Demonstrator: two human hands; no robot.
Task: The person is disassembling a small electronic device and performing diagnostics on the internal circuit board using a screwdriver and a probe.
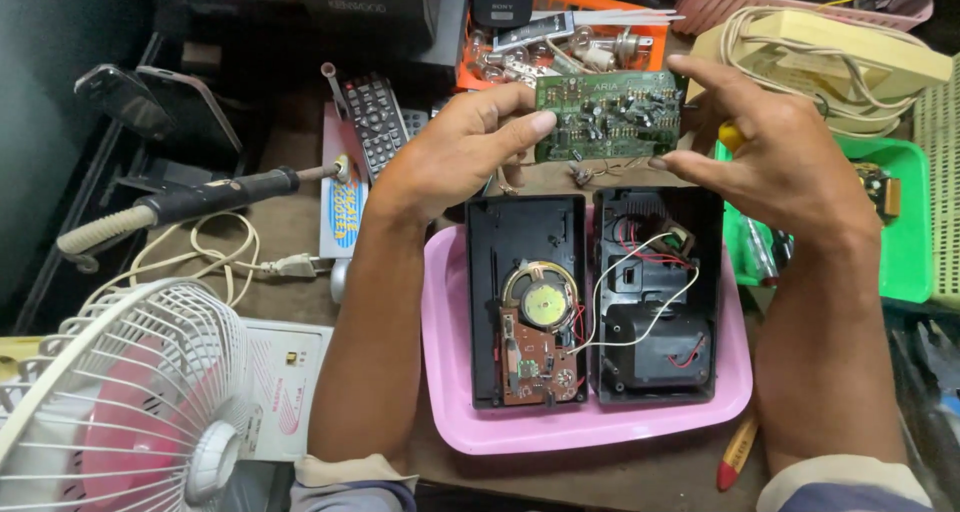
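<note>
Soldering iron (pixel 205 198), dark handle, lying at left with pale cord (pixel 215 257) looped beside it. Small white desk fan (pixel 125 397), pink blades, lower left. Black remote control (pixel 377 119) behind. Orange tray (pixel 560 42) of metal parts, top centre. Green plastic basket (pixel 900 222) at right. Red-tipped screwdriver (pixel 738 452) near bottom edge.
</note>
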